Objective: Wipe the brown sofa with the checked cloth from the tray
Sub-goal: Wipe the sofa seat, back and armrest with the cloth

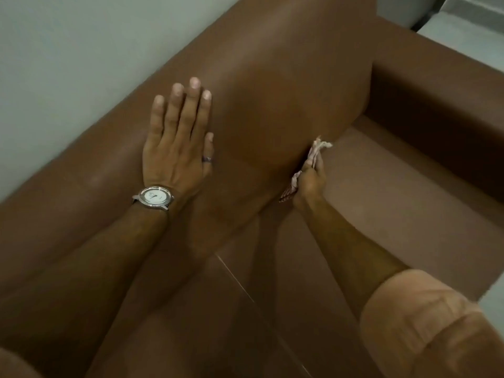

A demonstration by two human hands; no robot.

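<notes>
The brown sofa [272, 85] fills most of the head view, its backrest running from lower left to upper right. My left hand [177, 140], with a wristwatch and a ring, lies flat and open on top of the backrest. My right hand [309, 184] grips the checked cloth [316, 151], bunched and pressed against the lower front of the backrest where it meets the seat cushion [395, 203]. Only small pale, red-lined parts of the cloth show around the fingers. The tray is out of view.
A pale wall [68, 64] stands right behind the sofa at the left. The sofa's armrest [436, 85] closes off the far end at the right. A light floor [469, 36] shows beyond it at the upper right.
</notes>
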